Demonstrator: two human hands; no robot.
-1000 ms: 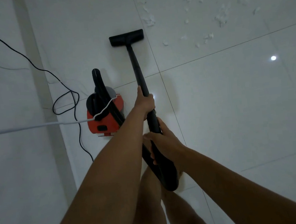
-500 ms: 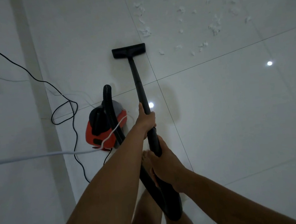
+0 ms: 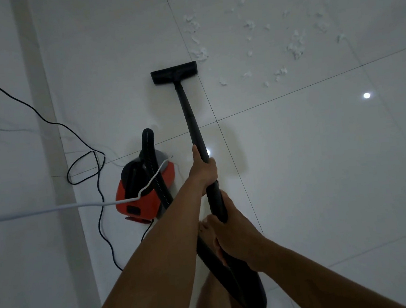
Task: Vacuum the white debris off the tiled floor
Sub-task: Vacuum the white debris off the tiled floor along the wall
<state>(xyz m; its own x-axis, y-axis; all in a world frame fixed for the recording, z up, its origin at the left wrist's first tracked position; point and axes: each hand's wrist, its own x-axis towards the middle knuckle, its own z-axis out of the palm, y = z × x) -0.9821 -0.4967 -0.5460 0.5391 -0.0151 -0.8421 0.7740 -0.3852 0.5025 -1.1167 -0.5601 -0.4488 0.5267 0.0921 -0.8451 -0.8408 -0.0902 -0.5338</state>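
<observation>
Both arms are reaching out: left hand (image 3: 202, 172) and right hand (image 3: 232, 233) are gripping the long black vacuum wand (image 3: 191, 116), fingers wrapped round it, scattered white debris (image 3: 248, 40) lying at one o'clock.

left hand (image 3: 202, 172) grips black wand (image 3: 191, 120), above right hand (image 3: 234, 235) gripping its lower end | floor head (image 3: 174, 72) flat on tile beyond both hands | white debris (image 3: 273, 45) ahead-right of it | red vacuum body (image 3: 141, 197) just left of left forearm

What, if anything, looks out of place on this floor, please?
White scraps lie scattered beyond the vacuum head, mostly to its right. A white cable is draped over the red vacuum, and a black cord loops beside it.
</observation>
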